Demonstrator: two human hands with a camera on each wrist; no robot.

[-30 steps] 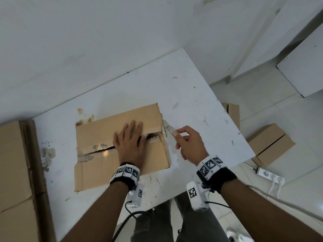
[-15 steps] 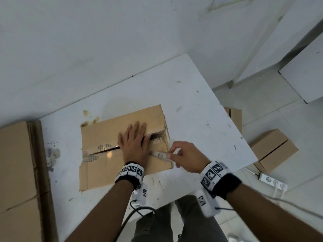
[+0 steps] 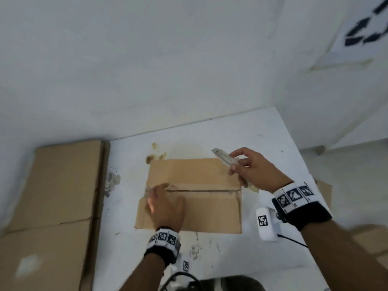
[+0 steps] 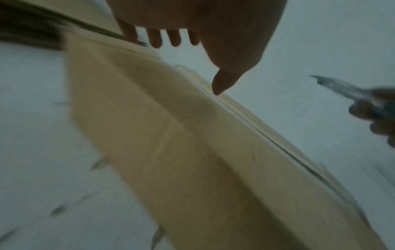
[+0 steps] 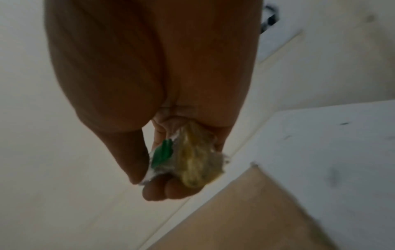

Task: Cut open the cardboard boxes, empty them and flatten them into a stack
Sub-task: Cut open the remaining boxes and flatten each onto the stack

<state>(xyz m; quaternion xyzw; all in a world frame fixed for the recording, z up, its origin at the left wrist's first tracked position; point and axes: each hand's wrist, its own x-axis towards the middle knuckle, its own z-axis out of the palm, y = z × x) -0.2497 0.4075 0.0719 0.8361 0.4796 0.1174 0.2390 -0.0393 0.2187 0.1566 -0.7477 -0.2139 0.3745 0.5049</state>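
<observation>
A brown cardboard box [image 3: 201, 177] lies flat on the white table [image 3: 262, 141], its two top flaps parted along a dark middle seam [image 3: 201, 191]. My left hand [image 3: 165, 204] rests on the box's left end by the seam, fingers fairly straight; the left wrist view shows them [image 4: 155, 39] over the cardboard [image 4: 192, 152]. My right hand [image 3: 249, 169] hovers above the box's far right corner and grips a utility knife [image 3: 223, 157], blade pointing up and left. The right wrist view shows the knife handle [image 5: 192, 157], wrapped in tape, inside the curled fingers.
Flattened cardboard sheets [image 3: 52, 206] lie to the left of the table against the white wall [image 3: 147, 59]. More cardboard [image 3: 324, 192] shows past the table's right edge. A printed marker sheet [image 3: 367, 28] hangs on the wall at the upper right. The table is stained and scuffed.
My right hand lifted the knife from the box's right end up to its far right corner. My left hand slid from the seam's right part to its left end. The head view shifted.
</observation>
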